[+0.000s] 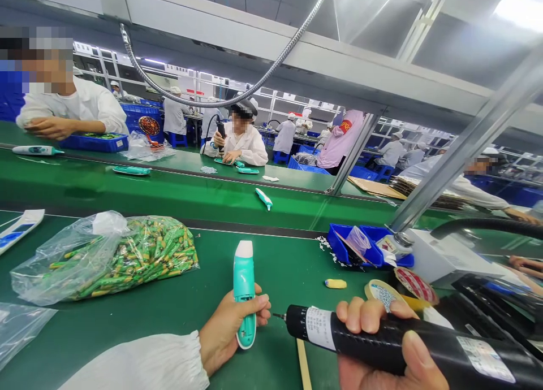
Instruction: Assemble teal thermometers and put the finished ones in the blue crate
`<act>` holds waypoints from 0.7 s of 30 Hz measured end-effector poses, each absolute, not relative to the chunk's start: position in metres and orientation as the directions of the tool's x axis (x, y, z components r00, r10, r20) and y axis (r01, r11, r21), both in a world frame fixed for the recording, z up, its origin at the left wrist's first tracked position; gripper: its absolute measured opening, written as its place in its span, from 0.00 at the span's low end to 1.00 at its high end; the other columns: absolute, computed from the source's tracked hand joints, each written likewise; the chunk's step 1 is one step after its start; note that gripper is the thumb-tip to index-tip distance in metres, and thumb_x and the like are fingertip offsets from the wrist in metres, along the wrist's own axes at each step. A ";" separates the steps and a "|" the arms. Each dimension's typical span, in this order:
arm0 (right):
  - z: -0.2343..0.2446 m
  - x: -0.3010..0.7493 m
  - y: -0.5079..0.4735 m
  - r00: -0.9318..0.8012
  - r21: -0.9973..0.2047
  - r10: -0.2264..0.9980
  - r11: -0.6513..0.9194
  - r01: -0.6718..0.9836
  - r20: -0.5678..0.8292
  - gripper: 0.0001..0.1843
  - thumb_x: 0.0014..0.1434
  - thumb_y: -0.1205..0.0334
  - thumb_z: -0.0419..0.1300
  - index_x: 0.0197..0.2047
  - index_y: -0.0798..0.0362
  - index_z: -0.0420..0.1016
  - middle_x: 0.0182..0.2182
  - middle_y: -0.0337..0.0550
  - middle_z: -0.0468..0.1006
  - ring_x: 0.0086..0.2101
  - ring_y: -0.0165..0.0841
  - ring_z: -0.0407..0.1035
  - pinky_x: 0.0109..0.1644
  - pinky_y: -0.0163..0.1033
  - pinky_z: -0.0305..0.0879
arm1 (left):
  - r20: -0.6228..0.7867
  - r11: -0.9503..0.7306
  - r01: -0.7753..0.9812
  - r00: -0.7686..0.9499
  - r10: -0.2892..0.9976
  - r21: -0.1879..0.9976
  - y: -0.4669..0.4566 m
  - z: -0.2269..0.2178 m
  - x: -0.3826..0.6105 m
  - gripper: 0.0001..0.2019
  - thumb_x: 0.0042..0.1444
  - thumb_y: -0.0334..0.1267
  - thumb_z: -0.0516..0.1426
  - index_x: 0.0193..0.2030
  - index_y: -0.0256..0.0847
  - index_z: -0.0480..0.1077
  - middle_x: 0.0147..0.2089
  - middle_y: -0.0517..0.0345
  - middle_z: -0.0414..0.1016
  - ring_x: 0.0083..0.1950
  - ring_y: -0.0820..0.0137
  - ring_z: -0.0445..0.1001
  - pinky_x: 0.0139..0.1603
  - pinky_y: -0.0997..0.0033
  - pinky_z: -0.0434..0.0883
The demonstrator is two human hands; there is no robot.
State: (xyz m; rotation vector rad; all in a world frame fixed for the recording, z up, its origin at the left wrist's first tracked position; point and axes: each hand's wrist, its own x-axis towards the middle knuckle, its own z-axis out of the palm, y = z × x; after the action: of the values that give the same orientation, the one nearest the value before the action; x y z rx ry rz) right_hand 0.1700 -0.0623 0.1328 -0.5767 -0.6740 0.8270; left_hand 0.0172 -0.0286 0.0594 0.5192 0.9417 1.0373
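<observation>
Left hand (223,336) grips a teal-and-white plastic device (245,288) upright, long axis vertical, left fingers (259,302) curled around it. Right hand (373,376) holds a black electric screwdriver (305,321) roughly level, right fingers (356,311) wrapped over it, bit just right of the device, not touching. White label (320,328) on the screwdriver: print unreadable.

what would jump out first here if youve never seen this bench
The black electric screwdriver in the right hand dominates the lower right, its bit pointing toward the teal-and-white plastic device held upright in the left hand. To their left, on the green conveyor belt, a clear plastic bag bulges with what look like green-and-gold batteries.
</observation>
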 end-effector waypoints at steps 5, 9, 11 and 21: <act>0.132 0.167 -0.063 0.490 -0.680 0.815 0.549 -0.486 0.308 0.13 0.44 0.53 0.63 0.30 0.48 0.65 0.15 0.31 0.65 0.18 0.27 0.58 0.24 0.34 0.61 | -0.383 0.453 -0.482 0.243 0.891 0.750 -0.031 0.059 0.019 0.17 0.39 0.40 0.67 0.31 0.35 0.67 0.23 0.61 0.71 0.23 0.76 0.69 0.26 0.75 0.66; 0.130 0.166 -0.062 0.462 -0.674 0.819 0.556 -0.486 0.342 0.12 0.45 0.54 0.62 0.31 0.48 0.65 0.16 0.31 0.65 0.19 0.26 0.59 0.25 0.34 0.61 | -0.383 0.472 -0.473 0.276 0.881 0.744 -0.033 0.061 0.020 0.17 0.38 0.40 0.67 0.32 0.36 0.66 0.22 0.62 0.70 0.22 0.76 0.69 0.25 0.76 0.65; 0.129 0.165 -0.062 0.448 -0.676 0.825 0.549 -0.491 0.345 0.11 0.46 0.54 0.61 0.31 0.48 0.65 0.17 0.31 0.65 0.19 0.26 0.59 0.25 0.34 0.61 | -0.385 0.480 -0.467 0.287 0.877 0.743 -0.034 0.062 0.020 0.17 0.39 0.40 0.67 0.31 0.36 0.65 0.22 0.62 0.71 0.22 0.76 0.69 0.25 0.77 0.65; 0.126 0.162 -0.065 0.430 -0.687 0.817 0.565 -0.458 0.385 0.11 0.47 0.54 0.61 0.32 0.48 0.66 0.17 0.32 0.66 0.19 0.27 0.60 0.25 0.35 0.60 | -0.392 0.513 -0.468 0.335 0.857 0.720 -0.034 0.065 0.020 0.16 0.44 0.46 0.64 0.30 0.36 0.67 0.27 0.57 0.72 0.24 0.76 0.69 0.19 0.81 0.60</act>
State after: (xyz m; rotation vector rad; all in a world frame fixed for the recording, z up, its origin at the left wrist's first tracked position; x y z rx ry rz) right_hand 0.1618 -0.0650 0.1264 -0.5333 -0.7699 0.8433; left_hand 0.0196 -0.0338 0.0649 0.5403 0.8404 0.9207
